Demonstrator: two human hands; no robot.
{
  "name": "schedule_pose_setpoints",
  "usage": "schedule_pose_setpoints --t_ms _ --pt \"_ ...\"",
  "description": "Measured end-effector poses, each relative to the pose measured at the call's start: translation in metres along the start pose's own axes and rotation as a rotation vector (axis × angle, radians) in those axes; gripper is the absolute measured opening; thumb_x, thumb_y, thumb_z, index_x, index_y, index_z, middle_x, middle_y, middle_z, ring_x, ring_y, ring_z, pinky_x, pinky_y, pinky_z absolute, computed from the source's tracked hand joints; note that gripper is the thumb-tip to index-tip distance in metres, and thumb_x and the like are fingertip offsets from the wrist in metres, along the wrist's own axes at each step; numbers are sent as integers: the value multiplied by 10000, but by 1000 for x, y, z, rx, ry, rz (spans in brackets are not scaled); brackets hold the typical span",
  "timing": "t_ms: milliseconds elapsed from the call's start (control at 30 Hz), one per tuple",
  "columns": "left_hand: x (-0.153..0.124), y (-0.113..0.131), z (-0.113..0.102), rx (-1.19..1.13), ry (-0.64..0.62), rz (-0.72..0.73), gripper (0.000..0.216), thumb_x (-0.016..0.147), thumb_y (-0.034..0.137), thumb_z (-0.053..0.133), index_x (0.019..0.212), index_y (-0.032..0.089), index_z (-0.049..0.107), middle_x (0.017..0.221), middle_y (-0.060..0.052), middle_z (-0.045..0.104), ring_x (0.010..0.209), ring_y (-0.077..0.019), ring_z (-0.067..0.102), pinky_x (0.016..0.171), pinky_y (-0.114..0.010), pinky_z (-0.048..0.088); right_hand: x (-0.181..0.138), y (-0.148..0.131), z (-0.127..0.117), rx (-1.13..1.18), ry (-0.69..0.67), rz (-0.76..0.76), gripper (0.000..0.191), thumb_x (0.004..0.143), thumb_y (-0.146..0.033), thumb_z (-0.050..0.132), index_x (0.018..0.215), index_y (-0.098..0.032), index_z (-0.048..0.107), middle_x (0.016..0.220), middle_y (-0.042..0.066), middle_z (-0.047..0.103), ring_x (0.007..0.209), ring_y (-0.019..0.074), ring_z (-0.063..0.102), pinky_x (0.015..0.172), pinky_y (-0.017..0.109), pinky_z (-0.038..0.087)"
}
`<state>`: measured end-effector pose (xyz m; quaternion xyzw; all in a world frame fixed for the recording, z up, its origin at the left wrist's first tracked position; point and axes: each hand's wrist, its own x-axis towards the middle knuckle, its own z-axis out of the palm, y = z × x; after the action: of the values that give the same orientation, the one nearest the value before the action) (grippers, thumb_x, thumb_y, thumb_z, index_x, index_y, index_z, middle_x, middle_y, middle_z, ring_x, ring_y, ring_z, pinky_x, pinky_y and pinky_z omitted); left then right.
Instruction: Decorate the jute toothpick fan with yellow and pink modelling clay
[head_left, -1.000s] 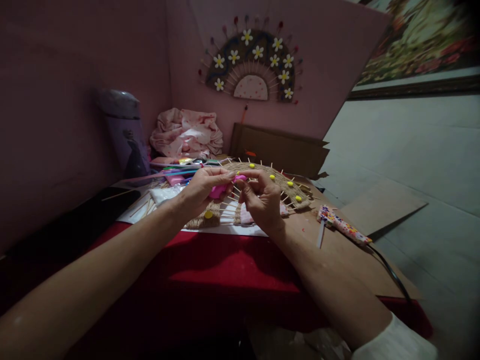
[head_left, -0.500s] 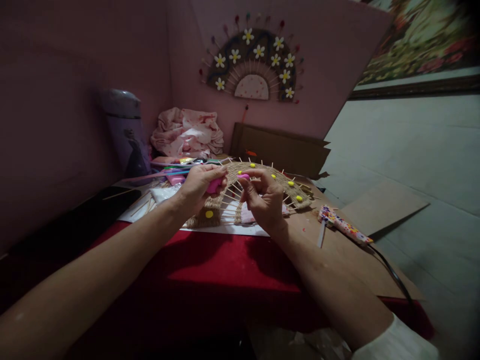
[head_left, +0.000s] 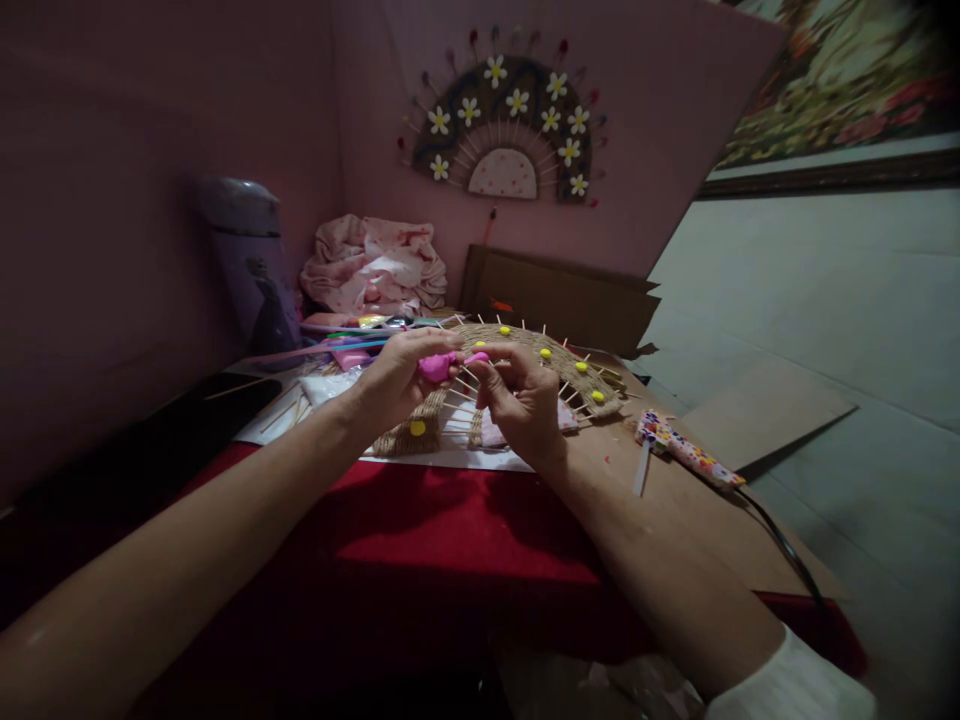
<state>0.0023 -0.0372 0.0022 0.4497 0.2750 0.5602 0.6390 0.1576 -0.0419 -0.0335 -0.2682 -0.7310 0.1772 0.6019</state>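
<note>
The left hand (head_left: 401, 372) is curled around a soft-looking pink lump (head_left: 436, 367), much of which shows at the fingers, while the right hand (head_left: 521, 400) has thumb and forefinger closed in a pinch on a small pink piece (head_left: 477, 357) just beside it. Both pieces are up in the air between the hands, over the woven arch (head_left: 525, 342) on the red-covered worktop (head_left: 465, 530); whether they are joined cannot be told, as fingertips cover the spot between. The step in hand looks like working a small bit of pink against the larger one. To do it well, the left grip should cradle the lump rather than squeeze it, so that it keeps its bulk, and the right pinch should stay light and near the fingertips, leaving the small piece free of dents. If the two are joined, a gentle twist would probably part them more cleanly than a long pull. Working above the arch calls for care: its sticks (head_left: 592, 357) jut outward and its yellow dots (head_left: 417, 428) could be smeared by a low knuckle. The glue gun (head_left: 690, 452), off to the right, is best left clear of the right forearm.
</note>
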Motion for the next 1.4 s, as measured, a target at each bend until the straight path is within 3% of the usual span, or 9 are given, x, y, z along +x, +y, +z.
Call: schedule_pose_setpoints --t_ms 100,300,500,633,867,1100,1300,1400 --pt "1 -3 -1 14 -33 24 170 660 70 749 801 92 657 661 -22 666 563 -84 612 580 -202 504 0 0 0 33 -1 18 259 885 -452 647 960 -206 618 548 -55 596 427 79 519 418 214 398" --pt "2 -7 -2 81 -91 53 216 710 239 778 649 108 617 578 -27 629 464 -95 568 420 -191 422 1 0 1 54 -2 -5 248 885 -446 650 937 -206 616 558 -52 605 430 78 523 427 215 414" --pt "-1 -6 -3 158 -98 94 240 678 279 815 651 104 652 527 -2 569 463 -78 527 417 -174 383 1 1 0 34 17 -20 233 889 -419 653 958 -197 634 503 -71 556 421 75 512 430 206 398" --pt "-3 -4 -4 88 -170 37 300 689 363 821 794 102 718 613 -8 613 486 -58 512 440 -167 388 0 1 0 52 15 -27 200 893 -375 655 1001 -206 652 501 -77 553 401 64 478 404 195 364" --pt "-1 -10 -5 53 -239 -29 358 618 387 873 643 104 654 555 6 574 437 -49 470 412 -172 346 0 4 2 84 55 -71 195 889 -389 654 1004 -233 676 481 -87 526 400 63 469 417 192 391" --pt "1 -15 -6 50 -226 -103 431 553 434 899 667 102 650 532 2 566 425 -53 463 397 -166 318 1 11 3 129 5 -41 205 882 -414 654 963 -235 711 501 -75 533 417 67 492 430 201 412" --pt "1 -15 -4 139 -166 26 436 633 480 844 600 114 610 500 17 540 396 -40 444 390 -169 303 1 5 1 25 -20 -3 316 877 -395 662 1137 -217 685 497 -74 570 403 68 477 439 209 408" --pt "1 -16 -3 182 -152 69 458 619 510 841 583 115 612 486 18 538 379 -39 430 378 -178 294 1 4 1 28 -13 -3 262 885 -386 651 1063 -198 698 489 -70 563 401 67 483 443 209 408"
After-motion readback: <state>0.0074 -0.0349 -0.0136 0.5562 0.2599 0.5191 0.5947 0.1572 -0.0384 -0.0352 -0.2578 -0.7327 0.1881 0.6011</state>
